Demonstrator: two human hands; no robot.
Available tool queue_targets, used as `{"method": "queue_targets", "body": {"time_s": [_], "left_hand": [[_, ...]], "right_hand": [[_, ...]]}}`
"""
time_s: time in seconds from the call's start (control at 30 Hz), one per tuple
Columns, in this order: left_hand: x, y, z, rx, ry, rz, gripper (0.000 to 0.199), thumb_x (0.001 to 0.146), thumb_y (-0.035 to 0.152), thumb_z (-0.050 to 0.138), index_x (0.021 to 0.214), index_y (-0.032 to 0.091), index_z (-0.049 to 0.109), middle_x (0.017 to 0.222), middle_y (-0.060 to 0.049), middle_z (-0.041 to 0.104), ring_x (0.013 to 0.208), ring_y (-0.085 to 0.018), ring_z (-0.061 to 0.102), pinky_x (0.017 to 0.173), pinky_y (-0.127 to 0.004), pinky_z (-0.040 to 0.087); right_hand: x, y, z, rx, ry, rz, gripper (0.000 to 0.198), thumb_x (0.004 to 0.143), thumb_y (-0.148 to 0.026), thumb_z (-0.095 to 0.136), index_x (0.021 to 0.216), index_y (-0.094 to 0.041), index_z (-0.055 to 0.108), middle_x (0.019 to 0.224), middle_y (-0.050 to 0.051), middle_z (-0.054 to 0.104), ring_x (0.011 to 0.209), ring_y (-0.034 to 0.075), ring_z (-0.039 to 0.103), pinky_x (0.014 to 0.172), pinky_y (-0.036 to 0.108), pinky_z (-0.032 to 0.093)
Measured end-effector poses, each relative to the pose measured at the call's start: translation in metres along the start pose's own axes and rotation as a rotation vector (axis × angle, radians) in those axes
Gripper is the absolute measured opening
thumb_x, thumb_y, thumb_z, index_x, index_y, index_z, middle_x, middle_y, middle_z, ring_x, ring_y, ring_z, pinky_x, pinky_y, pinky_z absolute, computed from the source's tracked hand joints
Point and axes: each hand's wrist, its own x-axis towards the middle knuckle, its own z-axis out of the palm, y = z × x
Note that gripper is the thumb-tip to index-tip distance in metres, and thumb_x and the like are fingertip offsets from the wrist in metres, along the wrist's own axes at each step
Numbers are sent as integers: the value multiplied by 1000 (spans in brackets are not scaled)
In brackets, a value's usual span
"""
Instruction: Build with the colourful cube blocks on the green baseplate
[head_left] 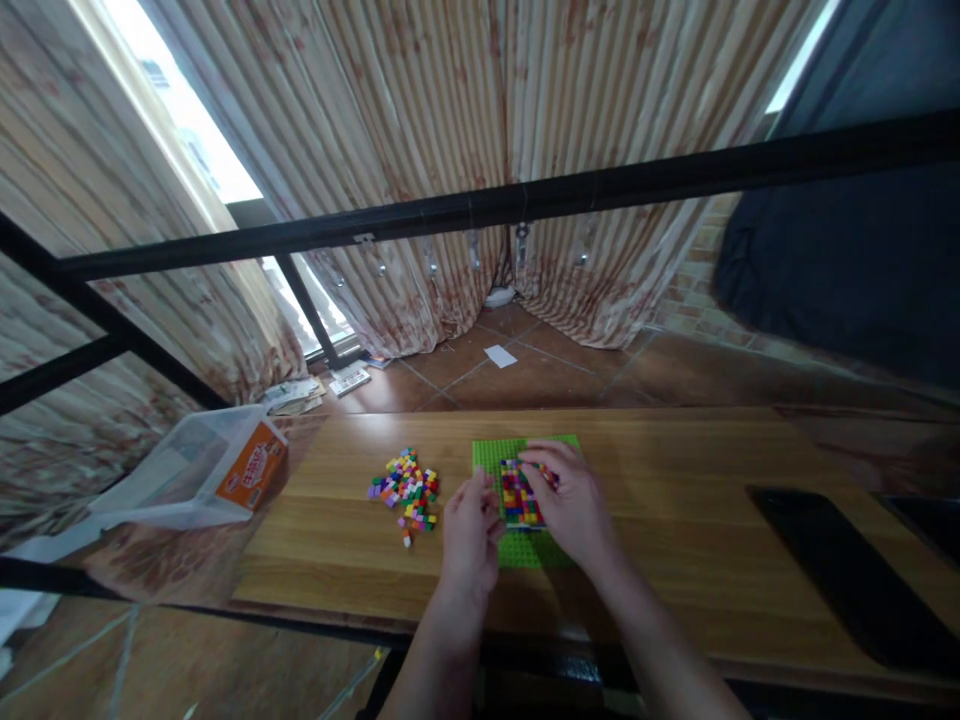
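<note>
A green baseplate [491,456] lies on the wooden table [675,480], with a patch of small coloured bricks [516,495] pressed onto its middle. My right hand [571,505] rests over the plate's right part, fingertips on the upper edge of the brick patch. My left hand [466,528] sits at the plate's left edge, fingers curled together; whether it pinches a brick cannot be seen. A loose pile of small coloured bricks [407,490] lies on the table left of my left hand.
A clear plastic box with an orange label [217,468] stands at the table's left end. A dark flat object [840,570] lies at the right. A black metal rail [525,205] crosses above. Curtains and tiled floor lie beyond.
</note>
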Motion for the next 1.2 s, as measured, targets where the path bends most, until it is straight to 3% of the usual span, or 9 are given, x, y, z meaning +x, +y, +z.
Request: {"method": "queue_targets", "body": {"time_s": [0.07,0.17,0.27,0.4,0.63,0.77,0.9,1.03,1.2], "left_hand": [[-5,10,4,-181,-49,-68,30,78,40,68,79,12,61,58,2,51,42,-3,39,40,-15,34],[-12,21,11,-366,-117,-95,37,87,44,55,94,9,65,82,-10,66,70,-13,63,67,-24,54],[-16,25,16,-453,-207,-115,46,89,50,49,104,8,65,104,-17,67,94,-20,66,78,-27,55],[-18,24,17,-478,-266,-123,53,89,54,48,110,8,64,119,-19,64,108,-24,63,89,-30,52],[-16,19,19,-484,-331,-121,53,88,54,49,104,7,67,118,-18,64,111,-24,60,101,-31,44],[-14,16,19,-453,-313,-108,42,87,47,54,98,8,69,109,-15,67,102,-20,63,93,-28,48],[-12,8,16,-254,-166,-17,26,75,36,73,85,12,68,84,-6,67,74,-11,62,67,-19,50],[-13,2,15,-24,-133,76,29,65,33,81,68,12,60,52,6,47,43,-1,36,40,-13,27],[-13,3,17,77,-152,62,34,66,38,77,63,13,55,50,7,42,38,1,24,36,-15,14]], "right_hand": [[1,-7,-5,104,16,4,14,89,-24,55,90,-23,70,95,5,68,93,20,63,86,37,49],[0,-20,-11,219,-63,12,13,90,-26,56,93,-24,69,87,2,68,81,17,63,74,30,50],[-3,-30,-14,241,-191,-11,13,90,-24,57,91,-24,69,87,2,68,80,15,63,73,28,50],[-6,-32,-13,180,-303,0,12,89,-23,57,94,-24,69,95,3,68,88,17,64,78,30,50],[-8,-31,-5,-2,-265,-1,11,89,-22,56,89,-23,67,89,3,66,84,18,63,76,32,49],[-8,-31,-6,-29,-242,-26,14,92,-23,52,90,-22,66,90,3,67,84,18,63,75,31,49],[-7,-27,-9,-60,-202,-34,15,93,-24,50,94,-22,64,92,4,68,82,17,64,73,29,49],[-6,-24,-12,-123,-186,-61,16,93,-23,49,92,-22,64,88,4,67,82,18,64,75,31,48],[-6,-25,-12,-55,-183,-49,16,93,-26,49,91,-22,64,88,3,67,83,17,63,76,30,48]]}}
